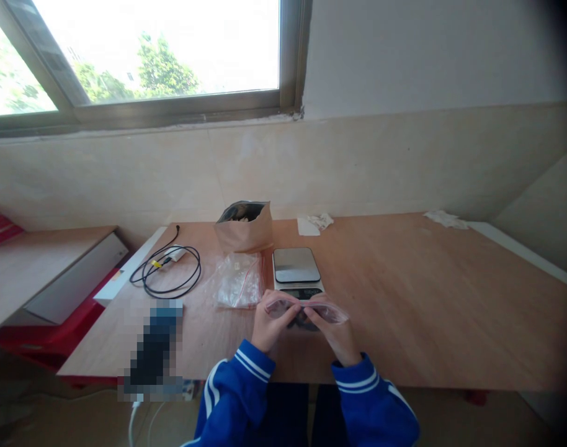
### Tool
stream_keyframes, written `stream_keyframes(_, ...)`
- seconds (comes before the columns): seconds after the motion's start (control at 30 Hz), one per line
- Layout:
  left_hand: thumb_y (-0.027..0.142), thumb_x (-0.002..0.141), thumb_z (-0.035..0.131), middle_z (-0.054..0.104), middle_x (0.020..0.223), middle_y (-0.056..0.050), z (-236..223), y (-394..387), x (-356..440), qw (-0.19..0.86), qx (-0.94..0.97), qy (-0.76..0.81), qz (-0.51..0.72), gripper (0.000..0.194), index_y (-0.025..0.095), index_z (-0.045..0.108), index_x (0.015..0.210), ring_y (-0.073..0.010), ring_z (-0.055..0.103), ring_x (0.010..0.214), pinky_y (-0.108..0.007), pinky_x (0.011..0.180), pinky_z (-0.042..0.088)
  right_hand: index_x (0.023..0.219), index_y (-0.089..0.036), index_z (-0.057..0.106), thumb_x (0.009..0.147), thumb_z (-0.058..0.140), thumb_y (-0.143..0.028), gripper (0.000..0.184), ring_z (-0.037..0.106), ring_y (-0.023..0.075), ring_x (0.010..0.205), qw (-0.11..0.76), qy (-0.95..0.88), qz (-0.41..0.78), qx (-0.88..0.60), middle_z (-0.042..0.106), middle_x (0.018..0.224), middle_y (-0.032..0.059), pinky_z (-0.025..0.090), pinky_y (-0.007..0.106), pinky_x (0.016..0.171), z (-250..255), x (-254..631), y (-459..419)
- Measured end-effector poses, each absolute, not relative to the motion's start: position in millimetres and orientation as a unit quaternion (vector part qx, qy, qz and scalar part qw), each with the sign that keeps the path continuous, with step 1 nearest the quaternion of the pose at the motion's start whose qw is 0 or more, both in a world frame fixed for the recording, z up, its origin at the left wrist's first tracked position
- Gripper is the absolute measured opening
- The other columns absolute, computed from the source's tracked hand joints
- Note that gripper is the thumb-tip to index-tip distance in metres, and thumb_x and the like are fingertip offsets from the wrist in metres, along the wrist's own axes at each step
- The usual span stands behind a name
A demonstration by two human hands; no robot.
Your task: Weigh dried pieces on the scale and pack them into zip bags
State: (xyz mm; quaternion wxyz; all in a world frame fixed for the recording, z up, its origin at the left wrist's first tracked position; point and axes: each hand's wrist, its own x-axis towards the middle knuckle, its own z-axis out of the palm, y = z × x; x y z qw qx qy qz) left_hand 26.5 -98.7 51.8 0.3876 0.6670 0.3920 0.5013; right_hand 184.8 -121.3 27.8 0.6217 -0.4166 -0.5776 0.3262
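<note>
Between my two hands is a clear zip-lock bag [327, 311] with a pinkish top edge. My left hand [270, 323] pinches that edge on the left, thumb pressed against the fingers. From the other side my right hand [334, 332] grips it the same way, and the thumbs almost meet in the middle. Something dark shows low in the bag, too small to name. Just beyond the hands sits a kitchen scale [296, 266] with a bare metal plate; its display is partly covered by the bag. A pile of clear plastic bags [239, 282] lies left of the scale.
An open brown paper pouch [246, 231] with contents stands behind the bags. A coiled black cable [172, 292] and a blurred dark device [153, 347] lie on the left of the wooden table [427, 298]. Crumpled tissue [319, 221] is near the wall.
</note>
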Motion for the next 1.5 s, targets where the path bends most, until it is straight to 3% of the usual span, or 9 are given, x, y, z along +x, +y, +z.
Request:
stream_keyframes(0.13,0.032,0.079,0.067,0.069,0.081,-0.006,62,-103,26,0.367,0.686,0.386,0.495,0.014,0.019,0.071,0.08,-0.0195,0.058,0.085,-0.032,0.08,0.044,0.076,-0.023,0.07,0.081,0.067,-0.025,0.006,0.06,0.017,0.078,0.639,-0.573,0.294,-0.421,0.061,0.077,0.0021,0.051,0.029,0.069,35,182,-122)
stream_keyframes(0.3,0.034,0.078,0.068,0.068,0.087,-0.007,69,-105,26,0.409,0.667,0.373,0.498,0.018,0.018,0.07,0.085,-0.0208,0.059,0.089,-0.033,0.08,0.046,0.077,-0.022,0.069,0.081,0.067,-0.025,0.005,0.06,0.0181,0.077,0.634,-0.586,0.275,-0.423,0.061,0.078,0.0031,0.051,0.031,0.068,44,180,-124)
stream_keyframes(0.7,0.038,0.076,0.07,0.063,0.08,-0.006,61,-102,33,0.438,0.586,0.42,0.537,0.023,0.016,0.068,0.077,-0.0192,0.059,0.084,-0.032,0.076,0.048,0.075,-0.021,0.071,0.08,0.068,-0.031,0.011,0.059,0.018,0.074,0.644,-0.542,0.288,-0.458,0.061,0.074,0.0022,0.048,0.031,0.066,51,170,-121)
stream_keyframes(0.83,0.039,0.073,0.071,0.063,0.078,-0.006,60,-101,34,0.416,0.584,0.443,0.538,0.024,0.015,0.068,0.073,-0.0192,0.059,0.082,-0.032,0.077,0.047,0.068,-0.021,0.068,0.083,0.064,-0.035,0.021,0.056,0.0163,0.069,0.66,-0.525,0.307,-0.442,0.058,0.07,0.0008,0.045,0.03,0.065,50,170,-122)
stream_keyframes(1.07,0.041,0.075,0.07,0.065,0.077,-0.006,56,-97,35,0.416,0.578,0.451,0.538,0.025,0.016,0.069,0.075,-0.0194,0.06,0.082,-0.032,0.078,0.047,0.074,-0.022,0.072,0.086,0.056,-0.05,0.034,0.058,0.0202,0.076,0.644,-0.495,0.354,-0.464,0.064,0.075,0.0041,0.047,0.032,0.071,45,169,-118)
stream_keyframes(1.27,0.046,0.084,0.057,0.071,0.088,-0.008,57,-87,19,0.447,0.618,0.415,0.496,0.034,0.017,0.074,0.085,-0.022,0.062,0.091,-0.035,0.086,0.046,0.074,-0.021,0.073,0.087,0.017,-0.072,0.076,0.066,0.0247,0.08,0.614,-0.447,0.453,-0.466,0.071,0.078,0.0099,0.051,0.036,0.076,35,183,-110)
stream_keyframes(1.37,0.048,0.084,0.056,0.073,0.086,-0.007,58,-86,14,0.489,0.612,0.396,0.479,0.037,0.017,0.075,0.083,-0.0228,0.064,0.089,-0.035,0.087,0.047,0.075,-0.022,0.073,0.085,0.015,-0.075,0.079,0.067,0.0252,0.08,0.577,-0.46,0.48,-0.474,0.073,0.077,0.0095,0.051,0.037,0.079,36,190,-108)
stream_keyframes(1.5,0.059,0.085,0.046,0.072,0.071,-0.007,54,-86,12,0.549,0.547,0.408,0.483,0.054,0.015,0.075,0.075,-0.0212,0.066,0.071,-0.034,0.076,0.051,0.076,-0.022,0.073,0.086,0.019,-0.074,0.076,0.068,0.025,0.077,0.542,-0.469,0.501,-0.486,0.073,0.076,0.0083,0.052,0.036,0.076,41,193,-108)
